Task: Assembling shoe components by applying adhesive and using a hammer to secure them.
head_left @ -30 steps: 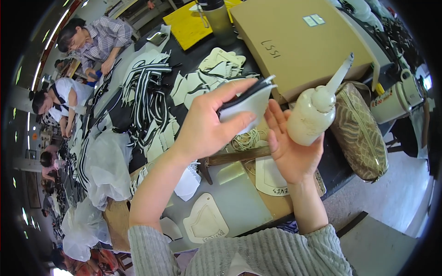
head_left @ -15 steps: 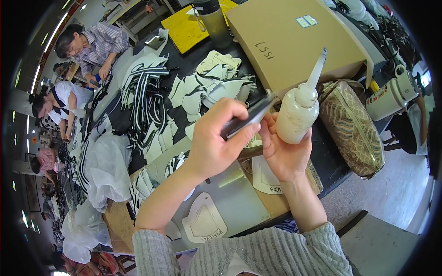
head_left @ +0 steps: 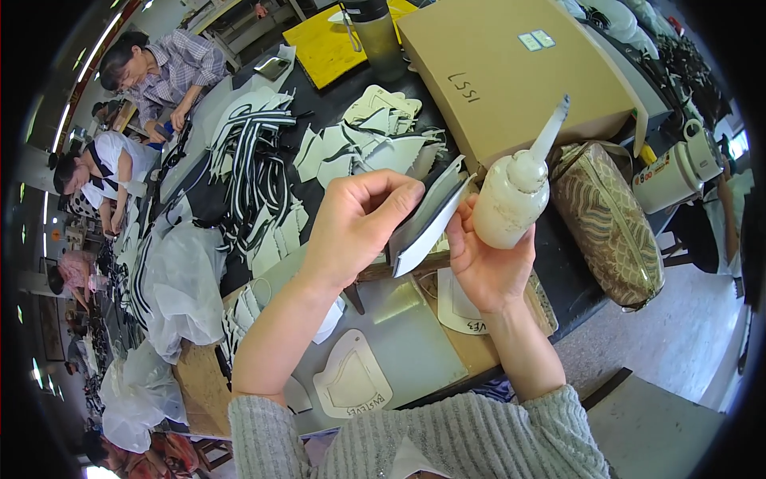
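Observation:
Between the thumb and fingers of my left hand [head_left: 359, 227] is a small bundle of white and dark cut pieces [head_left: 427, 227], held on edge with their layers slightly parted. My right hand [head_left: 495, 275] supports a translucent squeeze bottle [head_left: 511, 199] of whitish liquid from below. The bottle stands nearly upright, its long tapered nozzle pointing up and to the right. The fingertips of my right hand come close to the bundle; whether they touch it I cannot tell. Under my arms lies a flat white template [head_left: 355, 375] on a grey board [head_left: 415, 343].
Beyond my hands are a pile of white cut pieces [head_left: 367, 144] and black-and-white strips [head_left: 247, 152]. A cardboard box [head_left: 511, 72] stands at the back right, near a patterned pouch [head_left: 610, 223] and a white jug [head_left: 670, 180]. Plastic bags [head_left: 183, 279] lie left. Co-workers sit along the far left.
My left hand has turned the bundle, so its white faces and separate layers now show. The bottle has shifted slightly left and down with my right hand.

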The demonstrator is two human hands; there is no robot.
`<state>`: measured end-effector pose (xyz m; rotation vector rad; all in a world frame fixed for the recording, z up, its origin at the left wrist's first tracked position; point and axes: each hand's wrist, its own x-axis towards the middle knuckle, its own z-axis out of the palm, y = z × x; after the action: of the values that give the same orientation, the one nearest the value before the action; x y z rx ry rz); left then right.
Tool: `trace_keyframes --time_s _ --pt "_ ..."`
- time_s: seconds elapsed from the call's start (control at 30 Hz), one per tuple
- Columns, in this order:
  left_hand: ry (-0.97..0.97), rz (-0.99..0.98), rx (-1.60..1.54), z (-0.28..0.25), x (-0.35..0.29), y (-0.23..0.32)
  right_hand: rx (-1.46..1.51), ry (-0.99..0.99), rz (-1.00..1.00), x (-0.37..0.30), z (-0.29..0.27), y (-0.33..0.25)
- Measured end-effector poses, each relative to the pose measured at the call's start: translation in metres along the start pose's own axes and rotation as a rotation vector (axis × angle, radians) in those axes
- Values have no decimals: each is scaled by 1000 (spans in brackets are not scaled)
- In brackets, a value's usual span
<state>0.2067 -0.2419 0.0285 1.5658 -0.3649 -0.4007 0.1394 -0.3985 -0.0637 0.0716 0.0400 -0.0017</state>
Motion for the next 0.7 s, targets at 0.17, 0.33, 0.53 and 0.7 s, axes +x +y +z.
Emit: trace_keyframes --time_s 0.17,0.33,0.53,0.7 --pt "80 115 311 10 -2 -2 11 36 17 -2 2 2" --pt "67 486 605 15 -9 -5 49 -63 66 -1 -1 -1" --pt "-45 597 574 11 -13 -7 69 -92 45 -3 1 0" --pt "121 331 262 13 -16 -17 103 -43 15 -4 0 3"
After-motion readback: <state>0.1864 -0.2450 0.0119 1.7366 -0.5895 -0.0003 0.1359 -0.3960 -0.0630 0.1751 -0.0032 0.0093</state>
